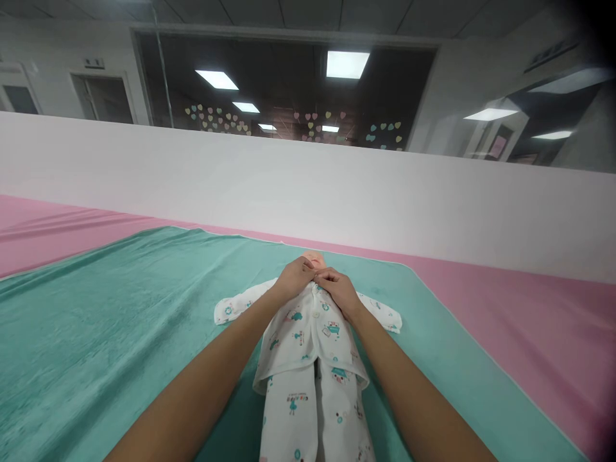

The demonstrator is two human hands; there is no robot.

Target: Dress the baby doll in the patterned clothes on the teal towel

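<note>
A baby doll (315, 260) lies on its back on a teal towel (144, 321), head pointing away from me. It wears a white printed shirt (308, 333) and matching trousers (308, 417). My left hand (294, 277) and my right hand (338, 286) meet at the shirt's collar, just under the doll's chin. Both hands have their fingers pinched together on the fabric at the top of the button line. The sleeves lie spread out to either side.
The teal towel covers a pink sheet (529, 333) on a wide surface. A white panel (308, 186) rises behind it, with a dark window (289, 96) and doors beyond.
</note>
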